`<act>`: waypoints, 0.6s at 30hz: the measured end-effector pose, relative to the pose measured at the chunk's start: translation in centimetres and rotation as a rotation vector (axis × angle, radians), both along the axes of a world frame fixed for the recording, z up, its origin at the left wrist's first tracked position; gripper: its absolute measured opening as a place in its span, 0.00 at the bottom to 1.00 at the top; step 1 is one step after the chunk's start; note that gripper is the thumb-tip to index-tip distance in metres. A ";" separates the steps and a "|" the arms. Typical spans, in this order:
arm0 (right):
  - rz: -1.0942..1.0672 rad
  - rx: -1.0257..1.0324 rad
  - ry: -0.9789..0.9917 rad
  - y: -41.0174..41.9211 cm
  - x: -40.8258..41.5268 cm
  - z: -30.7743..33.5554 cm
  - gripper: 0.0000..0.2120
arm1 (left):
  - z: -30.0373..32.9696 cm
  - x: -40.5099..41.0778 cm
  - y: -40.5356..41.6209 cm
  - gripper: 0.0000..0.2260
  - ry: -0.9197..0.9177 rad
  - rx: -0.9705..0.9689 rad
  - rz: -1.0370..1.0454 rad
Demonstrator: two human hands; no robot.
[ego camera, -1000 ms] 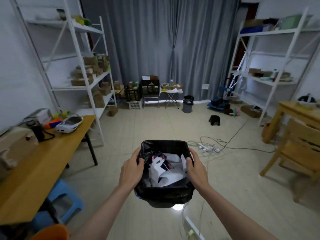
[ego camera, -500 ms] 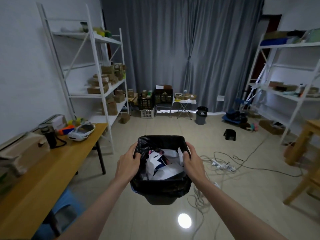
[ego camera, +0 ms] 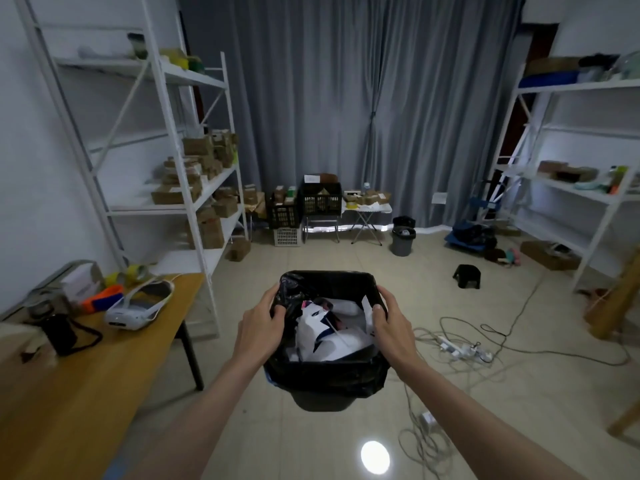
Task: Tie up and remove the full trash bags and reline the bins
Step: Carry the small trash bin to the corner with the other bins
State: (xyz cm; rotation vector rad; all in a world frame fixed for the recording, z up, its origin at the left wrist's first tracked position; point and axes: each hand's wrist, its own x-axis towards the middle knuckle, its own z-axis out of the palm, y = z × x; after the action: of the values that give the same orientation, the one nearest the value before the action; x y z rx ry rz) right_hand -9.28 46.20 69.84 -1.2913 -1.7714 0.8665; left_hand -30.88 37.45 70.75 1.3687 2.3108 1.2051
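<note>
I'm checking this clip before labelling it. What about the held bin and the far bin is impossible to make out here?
Head view:
- Held bin: its base is hidden by its own body and black bag.
- Waste: lower layers are covered by white paper.
- Left hand, right hand: fingertips are hidden inside the rim.
- Far bin: too small to judge contents.

Place: we see a storeroom-cum-workroom.
Evidence: white metal shelving (ego camera: 194, 174) holding cardboard boxes (ego camera: 176, 194), black crates (ego camera: 320, 200) against the grey curtain (ego camera: 346, 98), cables (ego camera: 485, 341) across the floor.

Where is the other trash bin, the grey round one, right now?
In the head view the grey round bin stands on the floor at the back, right of centre, before the curtain and just right of the folding table.
</note>
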 end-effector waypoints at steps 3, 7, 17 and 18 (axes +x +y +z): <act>-0.039 -0.001 0.016 3.6 -2.2 0.4 0.20 | 0.9 -2.1 4.3 0.21 0.011 0.003 -0.035; -0.081 -0.013 0.039 10.1 -4.7 0.6 0.20 | 0.9 -4.8 11.2 0.21 0.020 -0.005 -0.057; -0.114 -0.041 0.018 33.3 -11.0 -2.1 0.20 | -1.3 -11.1 34.5 0.21 0.029 -0.053 -0.077; -0.117 -0.046 0.018 35.7 -11.7 -2.2 0.20 | -1.4 -11.8 36.8 0.21 0.027 -0.061 -0.074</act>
State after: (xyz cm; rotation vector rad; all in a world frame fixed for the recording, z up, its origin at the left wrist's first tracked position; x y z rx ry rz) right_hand -20.98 81.90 67.69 -1.3981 -1.6531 0.8547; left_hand -42.72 74.27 69.37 1.4446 2.2731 1.0926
